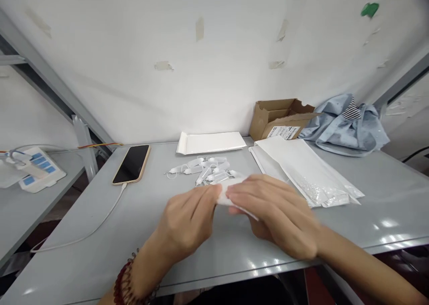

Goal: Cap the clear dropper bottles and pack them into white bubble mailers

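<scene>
Above the front half of the grey table, my left hand [189, 222] pinches the left end of a small folded white sheet [225, 194]. My right hand [276, 213], slightly blurred, grips the same sheet from the right, fingers bent over it. Whether it is paper or thin foam I cannot tell, and the fingers cover much of it. Just beyond the hands lies a loose cluster of several small clear plastic vials [203, 168] with white tips and thin loops. A flat white open-ended sleeve or tray [212, 142] rests behind them against the wall.
White padded mailer bags [301, 168] lie stacked to the right. Behind them stand an open cardboard box [281, 117] and a crumpled light-blue cloth [346, 128]. On the left, a phone [132, 164] is plugged into a white cable [107, 220] running across the table's left side.
</scene>
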The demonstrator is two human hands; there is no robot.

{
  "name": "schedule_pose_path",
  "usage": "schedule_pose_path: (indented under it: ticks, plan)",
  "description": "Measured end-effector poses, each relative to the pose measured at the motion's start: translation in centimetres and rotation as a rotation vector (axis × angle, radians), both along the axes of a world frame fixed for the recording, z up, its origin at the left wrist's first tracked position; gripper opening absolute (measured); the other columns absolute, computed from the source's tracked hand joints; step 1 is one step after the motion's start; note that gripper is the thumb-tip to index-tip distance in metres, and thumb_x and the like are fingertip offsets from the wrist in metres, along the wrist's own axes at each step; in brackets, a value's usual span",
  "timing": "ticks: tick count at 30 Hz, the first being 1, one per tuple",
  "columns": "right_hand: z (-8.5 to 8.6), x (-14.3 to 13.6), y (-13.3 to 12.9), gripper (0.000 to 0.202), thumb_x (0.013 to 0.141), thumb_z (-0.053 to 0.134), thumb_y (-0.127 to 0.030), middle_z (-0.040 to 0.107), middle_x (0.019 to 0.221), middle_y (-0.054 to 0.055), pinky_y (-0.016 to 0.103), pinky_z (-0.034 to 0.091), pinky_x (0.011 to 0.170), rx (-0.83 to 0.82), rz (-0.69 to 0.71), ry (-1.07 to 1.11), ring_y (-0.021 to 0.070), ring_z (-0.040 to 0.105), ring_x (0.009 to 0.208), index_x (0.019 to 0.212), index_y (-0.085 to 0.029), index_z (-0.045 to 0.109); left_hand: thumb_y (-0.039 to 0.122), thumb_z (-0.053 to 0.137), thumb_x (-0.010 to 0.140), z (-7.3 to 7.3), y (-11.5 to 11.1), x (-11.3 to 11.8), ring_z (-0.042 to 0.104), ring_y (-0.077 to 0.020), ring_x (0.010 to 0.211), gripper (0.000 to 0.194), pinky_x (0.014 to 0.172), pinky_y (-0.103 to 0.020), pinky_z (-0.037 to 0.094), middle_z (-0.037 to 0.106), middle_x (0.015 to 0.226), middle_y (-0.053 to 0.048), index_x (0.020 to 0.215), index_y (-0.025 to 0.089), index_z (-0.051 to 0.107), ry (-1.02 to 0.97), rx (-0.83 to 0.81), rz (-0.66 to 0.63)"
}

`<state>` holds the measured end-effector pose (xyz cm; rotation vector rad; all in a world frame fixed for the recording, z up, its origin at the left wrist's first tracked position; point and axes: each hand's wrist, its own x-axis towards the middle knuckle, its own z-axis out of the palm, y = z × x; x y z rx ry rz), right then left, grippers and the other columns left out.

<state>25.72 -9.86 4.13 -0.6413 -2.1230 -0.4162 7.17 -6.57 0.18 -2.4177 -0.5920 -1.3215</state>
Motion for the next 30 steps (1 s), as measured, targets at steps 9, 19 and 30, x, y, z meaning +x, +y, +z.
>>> schedule_pose_path:
  ticks: [9,19,30]
  plan:
    - [3.5,-3.5,7.3,0.002,0.087,0.054,-0.018,0.052,0.053,-0.007,0.019,0.034,0.046,-0.438,-0.258,0.18,0.0078,0.047,0.045,0.088,-0.016,0.053,0.025,0.053,0.09,2.2,1.2,-0.9,0.058,-0.009,0.045,0.028,0.048,-0.019,0.047,0.06,0.05,0.003,0.065,0.017,0.061,-0.512,-1.025,-0.062]
    - [1.9,-1.5,4.2,0.071,0.073,0.061,-0.063,0.045,0.113,0.013,0.037,0.046,0.073,-0.851,-0.194,-0.232,0.0266,0.052,0.094,0.128,-0.022,0.041,0.036,0.059,0.087,0.5,1.8,-0.1,0.051,-0.008,0.05,0.033,0.049,-0.019,0.044,0.052,0.055,0.003,0.062,0.014,0.058,-0.683,-1.539,-0.52]
    - [3.8,4.4,5.8,0.037,0.082,0.05,-0.051,0.051,0.097,0.01,0.033,0.045,0.06,-0.896,-0.642,-0.372,0.0135,0.049,0.058,0.094,-0.016,0.046,0.037,0.054,0.09,0.1,1.7,0.7,0.058,-0.0106,0.062,0.024,0.057,-0.022,0.044,0.065,0.074,-0.002,0.095,0.017,0.064,-0.562,-1.78,-0.364]
